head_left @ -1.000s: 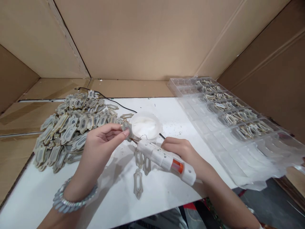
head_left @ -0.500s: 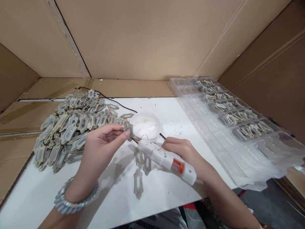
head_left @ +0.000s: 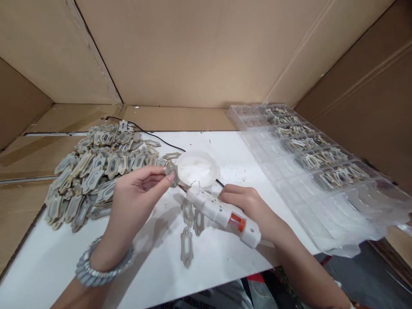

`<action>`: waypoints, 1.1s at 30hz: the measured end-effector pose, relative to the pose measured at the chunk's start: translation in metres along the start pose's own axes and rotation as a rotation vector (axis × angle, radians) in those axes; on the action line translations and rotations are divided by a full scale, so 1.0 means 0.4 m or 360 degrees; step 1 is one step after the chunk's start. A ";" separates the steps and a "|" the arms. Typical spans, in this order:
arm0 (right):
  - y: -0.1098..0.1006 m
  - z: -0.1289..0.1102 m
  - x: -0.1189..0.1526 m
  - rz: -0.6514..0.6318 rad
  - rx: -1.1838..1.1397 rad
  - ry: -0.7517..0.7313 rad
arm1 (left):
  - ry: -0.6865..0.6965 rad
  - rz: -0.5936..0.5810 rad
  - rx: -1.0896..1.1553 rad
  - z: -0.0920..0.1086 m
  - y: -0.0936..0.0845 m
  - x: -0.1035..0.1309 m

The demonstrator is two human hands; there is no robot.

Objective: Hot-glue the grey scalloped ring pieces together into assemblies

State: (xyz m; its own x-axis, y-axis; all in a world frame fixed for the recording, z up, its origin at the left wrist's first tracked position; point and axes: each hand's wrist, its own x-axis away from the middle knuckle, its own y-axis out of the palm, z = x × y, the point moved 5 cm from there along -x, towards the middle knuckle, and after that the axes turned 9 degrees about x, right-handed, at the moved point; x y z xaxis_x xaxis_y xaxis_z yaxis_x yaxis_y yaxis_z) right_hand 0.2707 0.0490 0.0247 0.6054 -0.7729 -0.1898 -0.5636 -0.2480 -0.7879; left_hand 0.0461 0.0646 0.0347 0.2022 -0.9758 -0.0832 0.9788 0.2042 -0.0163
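Between the thumb and fingers of my left hand [head_left: 138, 189] is a small grey ornamental frame piece [head_left: 172, 174], held up off the table. My right hand [head_left: 241, 199] grips a white glue gun [head_left: 222, 210] with an orange switch; its fingers are partly hidden behind the tool. The gun's thin metal tip points left, close to the lower edge of the held piece; whether they touch I cannot tell. Beneath the gun, several similar frame pieces [head_left: 186, 248] lie flat on the white tabletop. Just behind the tip sits a round white dish [head_left: 198, 167] with whitish material in it.
A large heap of grey frame pieces [head_left: 93, 176] covers the left of the table. On the right stands a clear compartment tray [head_left: 286, 189], several far sections filled with small pieces. A black cord [head_left: 154, 136] crosses the back. Cardboard walls [head_left: 199, 51] enclose the table.
The glue gun has shifted slightly left, its rear end a little higher. The frame piece in my left hand has moved a touch left and turned slightly.
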 end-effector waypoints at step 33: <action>-0.062 0.025 0.007 0.0444 0.0316 0.0117 | 0.0661 0.0217 -0.1846 0.107 -0.171 -0.113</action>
State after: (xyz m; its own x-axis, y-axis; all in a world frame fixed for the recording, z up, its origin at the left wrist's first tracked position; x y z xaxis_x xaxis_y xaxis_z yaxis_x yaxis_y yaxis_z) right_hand 0.2922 0.0587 0.0380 0.3972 -0.8367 -0.3770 -0.5771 0.0918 -0.8115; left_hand -0.0284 0.0913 0.0823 0.0669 -0.8857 -0.4594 0.3002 0.4570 -0.8373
